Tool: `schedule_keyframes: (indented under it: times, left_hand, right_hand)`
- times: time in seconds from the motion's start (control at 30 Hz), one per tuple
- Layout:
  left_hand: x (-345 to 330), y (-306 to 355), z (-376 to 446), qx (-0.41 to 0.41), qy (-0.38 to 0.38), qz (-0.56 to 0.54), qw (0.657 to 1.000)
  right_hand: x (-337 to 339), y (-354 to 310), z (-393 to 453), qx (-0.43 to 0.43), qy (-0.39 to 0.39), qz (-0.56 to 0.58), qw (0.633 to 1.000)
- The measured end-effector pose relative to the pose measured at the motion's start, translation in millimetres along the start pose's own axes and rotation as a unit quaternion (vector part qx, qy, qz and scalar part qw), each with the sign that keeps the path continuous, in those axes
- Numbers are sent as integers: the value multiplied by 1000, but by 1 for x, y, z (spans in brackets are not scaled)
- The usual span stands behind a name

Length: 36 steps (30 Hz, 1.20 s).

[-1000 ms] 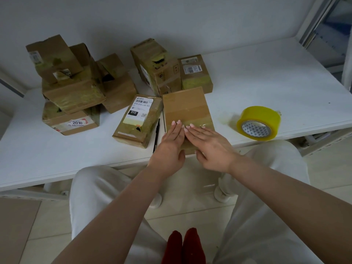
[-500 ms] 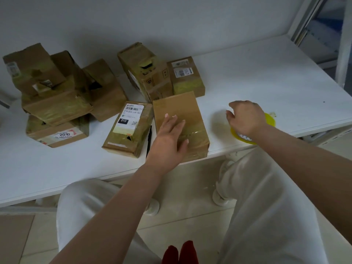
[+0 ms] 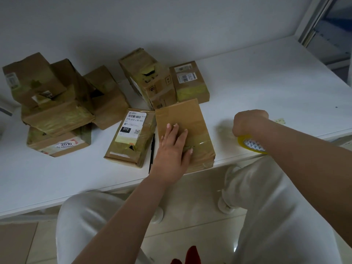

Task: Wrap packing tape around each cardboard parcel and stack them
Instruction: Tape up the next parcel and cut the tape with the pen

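Counting from the plain brown parcel point(image 3: 183, 130) at the near edge of the white tabletop point(image 3: 266, 88), nine cardboard parcels show in all. That plain parcel lies flat, a band of clear tape across its near half, its near end at the tabletop's edge. Just left of it lies a labelled parcel point(image 3: 131, 137) marked "010", and a thin black pen point(image 3: 152, 149) rests in the gap between the two. Behind the plain parcel stand two more: a tall taped box point(image 3: 147, 77) with a torn top, and to that box's right a flat parcel point(image 3: 189, 80) with white labels. Far to the plain parcel's left is a pile of five: a low box marked "2010" point(image 3: 57, 142) at the bottom, a wide taped box point(image 3: 57, 115) on it, a smaller box point(image 3: 28, 77) on top, a fourth box point(image 3: 65, 73) wedged behind, and a fifth point(image 3: 108, 96) leaning on the pile's right side.

There is one roll of yellow packing tape point(image 3: 251, 144), to the right of the plain parcel near the tabletop's edge, mostly hidden by the right forearm.

The left hand point(image 3: 174, 147) lies palm down on the plain parcel, fingers straight and slightly spread, pressing on the taped band. The right hand point(image 3: 247, 121) is over the tape roll, knuckles up and fingers curled under; whether they actually hold the roll cannot be told.
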<state>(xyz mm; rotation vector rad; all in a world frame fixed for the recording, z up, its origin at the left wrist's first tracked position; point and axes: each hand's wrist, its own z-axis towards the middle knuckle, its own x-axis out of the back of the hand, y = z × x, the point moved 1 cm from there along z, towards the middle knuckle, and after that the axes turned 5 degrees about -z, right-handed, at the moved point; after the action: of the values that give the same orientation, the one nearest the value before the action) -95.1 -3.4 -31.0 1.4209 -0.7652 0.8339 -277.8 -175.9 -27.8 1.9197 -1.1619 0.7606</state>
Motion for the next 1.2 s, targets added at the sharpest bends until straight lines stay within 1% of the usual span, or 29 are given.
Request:
schedule_keyframes:
  times: [0.1,0.13,0.17,0.27,0.37,0.5,0.63,0.77,0.83,0.9,0.93,1.0,1.03,1.07,1.1,1.13,1.2]
  left_hand:
    - [0,-1,0,-1,-5,-5,1000]
    - [-1,-1,1,0,-6,-4,1000]
    - [-1,-1,1,1,-7,-2,1000]
    - [-2,0,1,8,-12,6,1000]
    - [0,2,1,14,-17,2,1000]
    - [8,5,0,27,-26,-43,998]
    - [19,11,-5,35,16,-112,993]
    - [31,20,-6,53,62,-176,981]
    - [40,28,-6,84,82,-252,961]
    - [47,33,-6,130,102,-336,927]
    - [51,33,-5,160,117,-383,902]
    - [59,34,-6,227,138,-486,832]
    - [64,35,-7,253,134,-528,800]
    - [68,36,-9,269,121,-550,781]
    - [72,36,-12,273,99,-556,779]
    - [75,38,-16,268,69,-550,788]
    - [79,42,-23,245,11,-521,818]
  right_hand:
    - [-1,3,-1,26,-96,14,995]
    - [-6,4,-1,36,-112,12,993]
    - [-10,6,-1,40,-109,22,993]
    - [-22,18,-7,41,-65,88,993]
    - [-22,31,-19,30,-40,139,989]
    - [-18,42,-30,38,-24,181,982]
    - [-6,48,-42,65,9,216,974]
    - [33,53,-79,113,59,297,946]
    - [53,54,-100,145,71,319,934]
    - [70,54,-118,160,79,325,929]
    - [77,54,-126,167,83,325,927]
    - [89,52,-139,182,82,322,926]
    - [92,49,-143,190,76,324,924]
    - [95,46,-146,198,67,327,922]
    - [97,43,-148,204,60,327,921]
    - [98,39,-149,211,57,326,920]
    - [99,31,-152,225,49,330,915]
